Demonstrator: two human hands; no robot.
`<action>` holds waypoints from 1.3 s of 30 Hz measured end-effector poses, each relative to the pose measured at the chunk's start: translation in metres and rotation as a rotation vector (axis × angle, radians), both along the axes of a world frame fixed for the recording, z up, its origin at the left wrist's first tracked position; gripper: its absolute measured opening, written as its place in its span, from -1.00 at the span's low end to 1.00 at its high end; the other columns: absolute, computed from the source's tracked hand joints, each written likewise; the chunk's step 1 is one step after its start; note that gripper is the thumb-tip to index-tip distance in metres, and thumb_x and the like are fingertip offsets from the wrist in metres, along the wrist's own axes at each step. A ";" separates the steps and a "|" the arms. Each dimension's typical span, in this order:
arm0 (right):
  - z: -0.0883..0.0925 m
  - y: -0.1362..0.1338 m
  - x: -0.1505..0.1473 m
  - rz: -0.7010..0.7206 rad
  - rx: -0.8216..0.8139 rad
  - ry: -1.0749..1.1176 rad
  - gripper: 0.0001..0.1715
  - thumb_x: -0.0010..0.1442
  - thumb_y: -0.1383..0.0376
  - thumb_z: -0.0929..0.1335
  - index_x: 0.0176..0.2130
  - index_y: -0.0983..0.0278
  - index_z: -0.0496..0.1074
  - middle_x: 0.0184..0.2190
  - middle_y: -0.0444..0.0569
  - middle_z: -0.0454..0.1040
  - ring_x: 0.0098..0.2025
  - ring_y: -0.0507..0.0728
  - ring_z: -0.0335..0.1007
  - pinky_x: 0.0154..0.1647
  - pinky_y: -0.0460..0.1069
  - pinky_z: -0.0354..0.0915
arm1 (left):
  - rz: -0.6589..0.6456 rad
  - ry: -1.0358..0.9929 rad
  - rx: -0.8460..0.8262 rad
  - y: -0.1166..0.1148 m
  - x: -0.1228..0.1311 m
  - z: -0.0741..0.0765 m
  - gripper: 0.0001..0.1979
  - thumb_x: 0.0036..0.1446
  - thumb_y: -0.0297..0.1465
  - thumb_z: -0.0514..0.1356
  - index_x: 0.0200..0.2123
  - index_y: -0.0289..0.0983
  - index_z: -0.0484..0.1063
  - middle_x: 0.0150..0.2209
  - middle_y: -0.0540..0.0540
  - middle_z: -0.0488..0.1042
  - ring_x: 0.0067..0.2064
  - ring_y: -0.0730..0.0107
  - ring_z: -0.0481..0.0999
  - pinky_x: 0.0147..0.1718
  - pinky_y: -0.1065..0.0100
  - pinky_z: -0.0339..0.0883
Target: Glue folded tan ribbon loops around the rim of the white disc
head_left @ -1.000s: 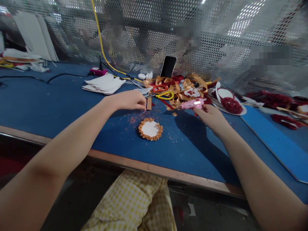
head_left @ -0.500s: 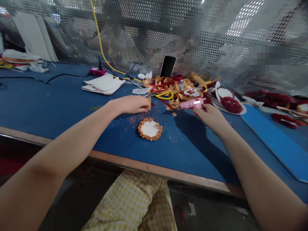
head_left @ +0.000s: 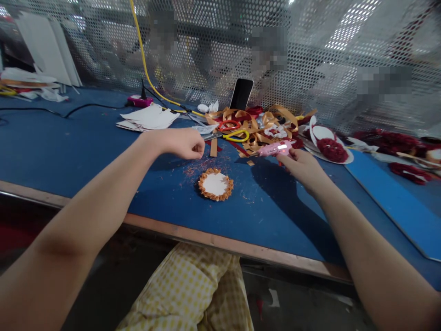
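Observation:
My left hand (head_left: 182, 142) hovers over the blue table (head_left: 69, 151) with its fingers curled together; I cannot make out what they pinch. A short gold ribbon strip (head_left: 213, 148) lies just right of it. My right hand (head_left: 303, 168) grips the handle of a pink glue gun (head_left: 274, 149), whose nozzle points left. Between the hands lies a white disc edged with gold ribbon loops (head_left: 215, 184), with orange thread scraps around it.
A heap of gold and red ribbon (head_left: 265, 124) holds red-handled (head_left: 229, 125) and yellow-handled scissors (head_left: 236, 136). A phone (head_left: 241, 94) leans on the perforated screen. White paper pieces (head_left: 148, 119), a plate with a red flower (head_left: 330, 149), and a blue board (head_left: 396, 202) lie around.
My left hand reached right to the gold ribbon strip, then drew back left and lifted slightly. My right hand with the glue gun has barely moved.

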State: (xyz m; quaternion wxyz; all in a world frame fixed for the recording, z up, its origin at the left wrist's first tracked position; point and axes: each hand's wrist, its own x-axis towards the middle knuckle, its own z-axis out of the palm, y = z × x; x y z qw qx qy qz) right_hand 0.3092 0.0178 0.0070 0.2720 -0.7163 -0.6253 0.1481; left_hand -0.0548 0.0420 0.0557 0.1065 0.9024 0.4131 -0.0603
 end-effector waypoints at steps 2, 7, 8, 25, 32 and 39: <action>0.002 -0.001 -0.001 -0.004 -0.011 0.003 -0.72 0.18 0.04 0.38 -0.37 0.18 0.38 -0.47 -0.08 0.42 -0.41 0.14 0.32 -0.39 0.04 0.17 | -0.020 -0.048 -0.042 0.002 -0.007 0.004 -0.77 0.19 -0.32 0.23 -0.23 -0.24 0.69 -0.23 -0.13 0.71 -0.24 0.28 0.61 -0.19 0.34 0.35; 0.003 -0.001 -0.003 -0.007 -0.004 0.025 -0.73 0.15 0.05 0.39 -0.40 0.17 0.37 -0.52 -0.08 0.39 -0.43 0.14 0.30 -0.42 0.03 0.15 | 0.002 -0.028 -0.132 0.002 -0.008 0.002 -0.83 0.04 -0.38 0.31 -0.33 -0.21 0.74 -0.28 -0.10 0.73 -0.27 0.28 0.65 -0.21 0.35 0.38; 0.003 -0.002 -0.003 -0.008 -0.001 0.027 -0.73 0.15 0.05 0.39 -0.40 0.18 0.37 -0.53 -0.09 0.38 -0.43 0.13 0.29 -0.42 0.03 0.15 | 0.013 -0.014 -0.136 0.001 -0.007 0.001 -0.84 0.02 -0.38 0.32 -0.34 -0.21 0.74 -0.28 -0.10 0.73 -0.27 0.27 0.65 -0.23 0.34 0.39; 0.006 -0.005 -0.007 -0.014 -0.001 -0.002 -0.74 0.18 0.07 0.38 -0.40 0.17 0.35 -0.52 -0.11 0.38 -0.43 0.13 0.29 -0.38 0.04 0.14 | 0.060 0.055 0.074 -0.003 -0.004 0.000 -0.71 0.13 -0.41 0.19 -0.19 -0.21 0.72 -0.19 -0.15 0.71 -0.26 0.24 0.59 -0.26 0.30 0.32; 0.003 -0.002 -0.003 -0.018 0.008 -0.017 -0.73 0.16 0.04 0.37 -0.39 0.17 0.36 -0.51 -0.10 0.40 -0.41 0.13 0.30 -0.39 0.04 0.14 | -0.031 -0.071 0.149 -0.003 0.008 -0.014 -0.53 0.22 -0.42 0.13 0.13 -0.04 0.63 0.15 -0.05 0.64 0.06 0.20 0.57 -0.05 0.31 0.36; 0.005 -0.003 -0.005 -0.019 0.013 -0.044 -0.73 0.17 0.05 0.36 -0.40 0.17 0.33 -0.52 -0.12 0.37 -0.45 0.11 0.25 -0.40 0.04 0.11 | -0.076 -0.200 0.104 0.008 0.007 -0.023 -0.55 0.30 -0.43 0.09 0.17 -0.14 0.59 0.12 -0.10 0.65 0.07 0.26 0.59 -0.02 0.33 0.34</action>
